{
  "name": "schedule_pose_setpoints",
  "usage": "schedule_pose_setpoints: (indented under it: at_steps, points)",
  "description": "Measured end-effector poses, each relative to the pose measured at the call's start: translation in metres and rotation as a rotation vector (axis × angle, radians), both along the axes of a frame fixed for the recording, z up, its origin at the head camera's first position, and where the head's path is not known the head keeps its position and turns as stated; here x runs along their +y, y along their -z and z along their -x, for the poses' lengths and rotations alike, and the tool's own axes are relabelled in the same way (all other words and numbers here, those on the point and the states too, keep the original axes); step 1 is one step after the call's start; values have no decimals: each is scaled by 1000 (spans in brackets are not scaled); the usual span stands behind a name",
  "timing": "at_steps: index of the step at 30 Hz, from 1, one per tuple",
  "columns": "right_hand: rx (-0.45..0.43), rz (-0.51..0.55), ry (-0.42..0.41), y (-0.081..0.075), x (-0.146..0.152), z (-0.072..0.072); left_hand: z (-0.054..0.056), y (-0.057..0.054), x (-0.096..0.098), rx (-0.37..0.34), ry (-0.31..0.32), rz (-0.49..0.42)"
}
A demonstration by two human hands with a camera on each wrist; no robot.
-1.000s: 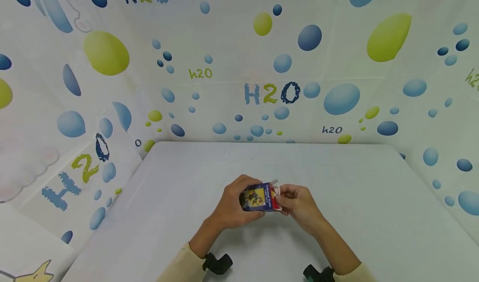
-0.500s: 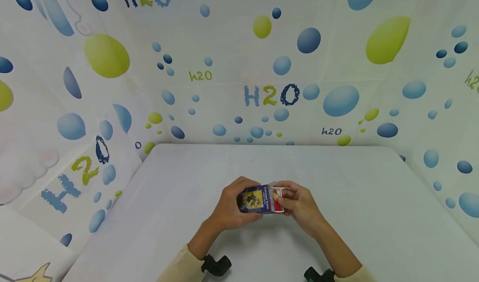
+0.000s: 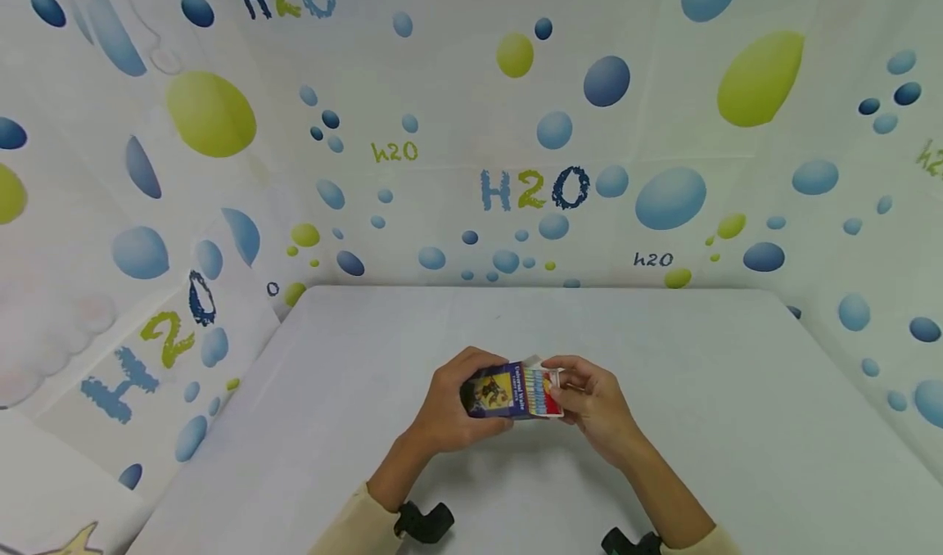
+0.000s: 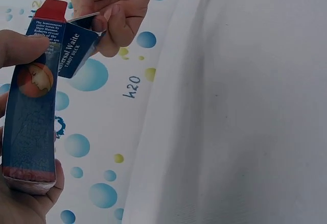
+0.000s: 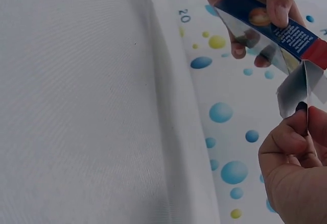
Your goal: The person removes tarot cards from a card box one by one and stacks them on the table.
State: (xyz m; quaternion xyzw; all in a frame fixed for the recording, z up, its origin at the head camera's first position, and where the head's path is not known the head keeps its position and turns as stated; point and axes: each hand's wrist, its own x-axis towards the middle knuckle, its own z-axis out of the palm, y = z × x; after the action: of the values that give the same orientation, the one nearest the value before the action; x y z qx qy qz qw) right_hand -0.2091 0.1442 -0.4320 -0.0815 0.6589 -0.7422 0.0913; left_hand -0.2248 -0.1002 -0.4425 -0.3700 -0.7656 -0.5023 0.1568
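Observation:
A dark blue tarot card box (image 3: 495,391), printed "Universal Waite Tarot Deck", is held above the table. My left hand (image 3: 451,403) grips its left end, thumb along the narrow side in the left wrist view. At the opposite end the flap (image 4: 79,48) is hinged outward, with a red side tab (image 4: 51,9) sticking up. My right hand (image 3: 589,395) pinches the flap's edge; its pale inner face (image 5: 294,91) shows in the right wrist view. A striped, red-edged panel (image 3: 541,393) shows between the box and my right fingers in the head view.
A white-covered table (image 3: 354,342) spreads under both hands. Behind it hangs a white sheet (image 3: 442,72) patterned with blue and green drops. Black wrist devices (image 3: 426,524) sit at both sleeves.
More of the striped, red-edged panel shows at the box's right end. My left hand and the box have shifted slightly left; my right hand has edged right, still pinching.

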Motion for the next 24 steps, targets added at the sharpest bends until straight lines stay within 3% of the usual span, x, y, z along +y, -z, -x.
schedule_pose_setpoints:
  at_steps: [24]
  points:
    - [-22, -6, 94, 1, 2, 2, -1, -4, -7, -44, -37, -27]
